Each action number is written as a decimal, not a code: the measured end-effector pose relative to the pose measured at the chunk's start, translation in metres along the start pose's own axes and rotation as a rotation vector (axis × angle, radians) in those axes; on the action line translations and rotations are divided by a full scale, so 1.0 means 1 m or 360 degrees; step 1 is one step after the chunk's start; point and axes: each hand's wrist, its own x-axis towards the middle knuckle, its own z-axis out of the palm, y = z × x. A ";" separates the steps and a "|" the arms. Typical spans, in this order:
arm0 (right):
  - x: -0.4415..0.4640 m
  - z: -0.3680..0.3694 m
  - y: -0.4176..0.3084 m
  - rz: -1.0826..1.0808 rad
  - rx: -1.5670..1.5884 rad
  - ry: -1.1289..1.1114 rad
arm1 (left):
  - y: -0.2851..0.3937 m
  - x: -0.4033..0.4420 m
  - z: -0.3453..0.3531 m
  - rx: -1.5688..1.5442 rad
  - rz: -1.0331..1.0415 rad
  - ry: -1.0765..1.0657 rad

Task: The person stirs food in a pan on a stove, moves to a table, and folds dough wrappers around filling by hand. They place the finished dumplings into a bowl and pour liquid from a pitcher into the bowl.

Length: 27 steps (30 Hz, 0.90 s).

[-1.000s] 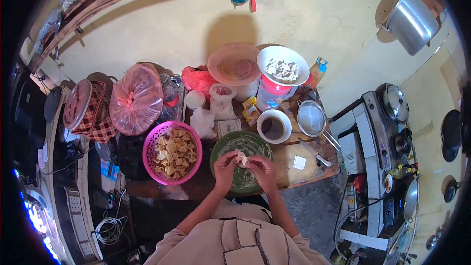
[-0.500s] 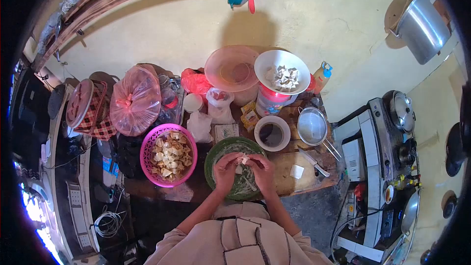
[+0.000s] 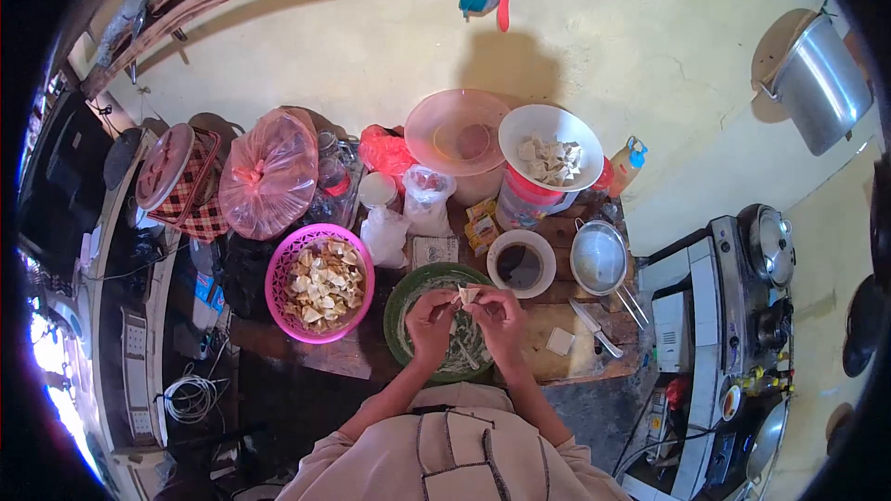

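Note:
Above a green bowl (image 3: 397, 334), my left hand (image 3: 431, 323) and my right hand (image 3: 501, 319) pinch a small pale folded dumpling (image 3: 470, 294) between their fingertips. White paste smears the inside of the bowl, and a spoon (image 3: 466, 353) leans in it below my hands. To the right, white square wrappers (image 3: 560, 341) lie on a wooden board (image 3: 534, 357). Similar folded pieces fill part of a white bowl (image 3: 520, 121) at the back. Left of my hands, a pink basket (image 3: 275, 295) holds many folded, browned pieces.
A knife (image 3: 596, 329), a strainer (image 3: 599, 258) and a bowl of dark liquid (image 3: 497, 280) stand on the right. Behind are a pink basin (image 3: 432, 130), white plastic bags (image 3: 428, 204) and a tied pink bag (image 3: 269, 172). A stove (image 3: 733, 260) is at far right.
The dumpling between my fingertips now shows a taller, pointed shape. My right hand's fingers have shifted slightly around it. The camera view has tilted a little.

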 end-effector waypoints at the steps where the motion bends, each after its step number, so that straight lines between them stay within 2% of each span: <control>1: 0.001 -0.001 -0.001 -0.0043 -0.0127 -0.0060 | 0.002 0.000 0.002 -0.0029 0.0040 0.0002; 5: 0.005 0.002 -0.017 -0.0056 -0.0328 -0.0154 | 0.004 -0.001 0.007 0.0009 0.0016 -0.0021; 7: 0.006 0.001 -0.016 0.0057 -0.0196 -0.0091 | 0.001 -0.002 0.005 -0.0053 0.0043 -0.0053; 10: 0.006 -0.003 -0.014 0.0232 0.0043 -0.0059 | 0.001 0.002 0.002 0.0052 0.0298 -0.0112; 13: 0.006 -0.006 -0.006 0.0324 0.0200 -0.0039 | 0.019 0.003 0.007 -0.0248 -0.0329 -0.0107; 17: 0.009 -0.004 -0.002 0.0189 0.0237 -0.0034 | 0.011 0.010 0.003 -0.0206 -0.0302 -0.0236; 20: 0.012 -0.006 -0.005 0.0229 0.0170 -0.0148 | 0.001 0.013 -0.005 -0.0126 -0.0280 -0.0264; 22: 0.014 -0.009 -0.012 0.0281 0.0000 -0.0228 | -0.006 0.014 -0.009 -0.0093 -0.0204 -0.0277; 25: 0.015 -0.018 -0.009 0.0305 -0.0311 -0.0316 | -0.008 0.017 -0.013 -0.0061 -0.0267 -0.0304; 27: 0.018 -0.021 -0.014 0.0311 -0.0478 -0.0364 | -0.005 0.021 -0.014 0.0066 -0.0434 -0.0348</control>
